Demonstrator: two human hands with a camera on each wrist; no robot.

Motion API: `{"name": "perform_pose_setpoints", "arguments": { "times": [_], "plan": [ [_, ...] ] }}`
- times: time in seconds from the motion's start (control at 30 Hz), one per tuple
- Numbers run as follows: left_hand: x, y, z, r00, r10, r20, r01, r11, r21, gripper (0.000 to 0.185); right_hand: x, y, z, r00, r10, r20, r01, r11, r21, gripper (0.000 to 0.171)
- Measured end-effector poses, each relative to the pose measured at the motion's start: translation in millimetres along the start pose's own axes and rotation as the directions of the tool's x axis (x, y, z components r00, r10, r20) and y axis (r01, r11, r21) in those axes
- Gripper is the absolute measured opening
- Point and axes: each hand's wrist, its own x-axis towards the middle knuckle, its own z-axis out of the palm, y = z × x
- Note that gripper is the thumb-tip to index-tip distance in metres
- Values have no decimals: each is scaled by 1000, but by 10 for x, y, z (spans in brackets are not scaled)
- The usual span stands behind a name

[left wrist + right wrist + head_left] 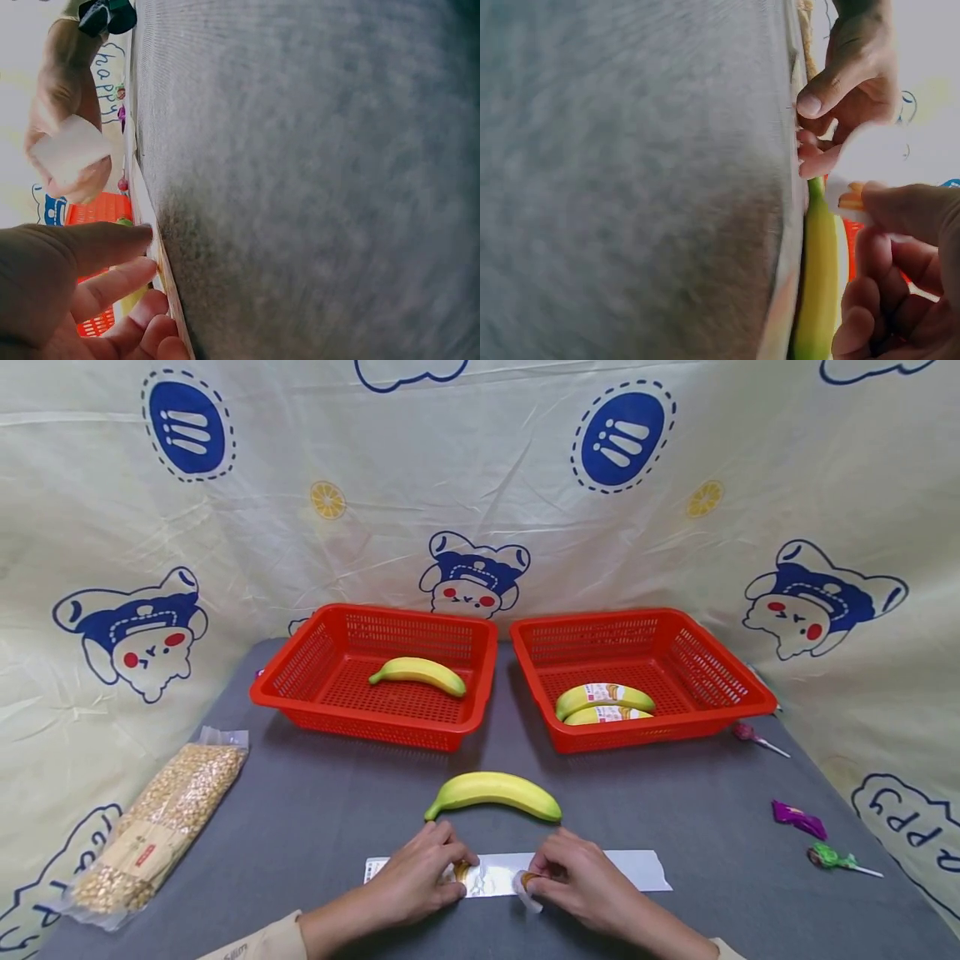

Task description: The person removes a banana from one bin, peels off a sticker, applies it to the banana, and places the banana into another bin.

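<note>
A long white sticker strip (600, 868) lies on the grey table near the front edge. My left hand (457, 870) presses its fingertips on the strip beside an orange sticker. My right hand (534, 881) pinches a white-and-orange sticker (525, 883) peeled up from the strip. In the right wrist view the sticker (851, 201) sits between thumb and fingers. Just behind the hands lies a plain yellow banana (492, 793). The left red basket (300, 668) holds one plain banana (418, 673). The right red basket (712, 668) holds two bananas (603, 697) with labels.
A clear bag of pale nuts (161, 822) lies at the table's left edge. Wrapped sweets and lollipops (798, 818) are scattered along the right side. A printed cloth backdrop (480, 485) rises behind and beside the table.
</note>
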Motion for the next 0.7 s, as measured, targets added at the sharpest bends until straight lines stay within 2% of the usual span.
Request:
{"name": "perform_pose_setpoints", "arguments": {
  "times": [0.13, 0.23, 0.3, 0.4, 0.53, 0.7],
  "plan": [
    [31, 43, -36, 999, -37, -30, 34, 993, -115, 19, 32, -62, -79, 992, 123, -34, -124, 992, -21, 19],
    [87, 95, -71, 993, -76, -86, 52, 968, -244, 20, 116, -108, -132, 967, 256, -19, -256, 966, -44, 19],
    [135, 135, -94, 987, -105, -120, 64, 950, -305, 25, 185, -136, -151, 954, 299, -24, -300, 952, -64, 19],
    [203, 196, -115, 976, -159, -152, 98, 933, -345, 30, 275, -174, -156, 954, 294, -57, -298, 950, -89, 19],
    [260, 263, -114, 962, -205, -180, 135, 930, -342, 30, 359, -224, -143, 958, 273, -84, -281, 955, -97, 18],
    [277, 292, -94, 954, -211, -214, 132, 934, -333, 25, 403, -269, -135, 958, 277, -80, -283, 957, -68, 16]
  ]
}}
